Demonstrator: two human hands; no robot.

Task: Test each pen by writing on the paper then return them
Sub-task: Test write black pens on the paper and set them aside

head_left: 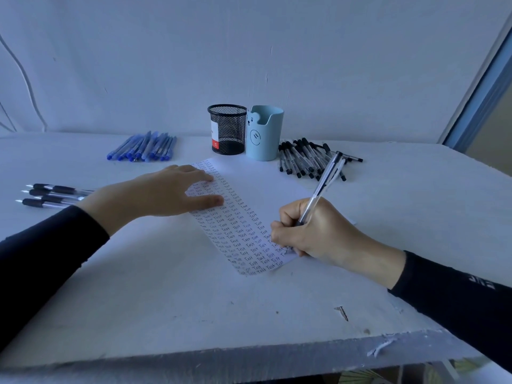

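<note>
My right hand (310,231) pinches a clear pen (318,189), its tip touching the paper (249,206) near the lower edge, beside rows of "Test". My left hand (163,192) lies spread flat on the paper's upper left. Beyond my left wrist lie 3 black pens (50,195) on the surface (166,300)

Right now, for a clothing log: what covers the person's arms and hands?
The left hand and right hand are bare. Long black sleeves, left sleeve and right sleeve, reach the wrists; the right bears a small pale marking, unreadable.
</note>
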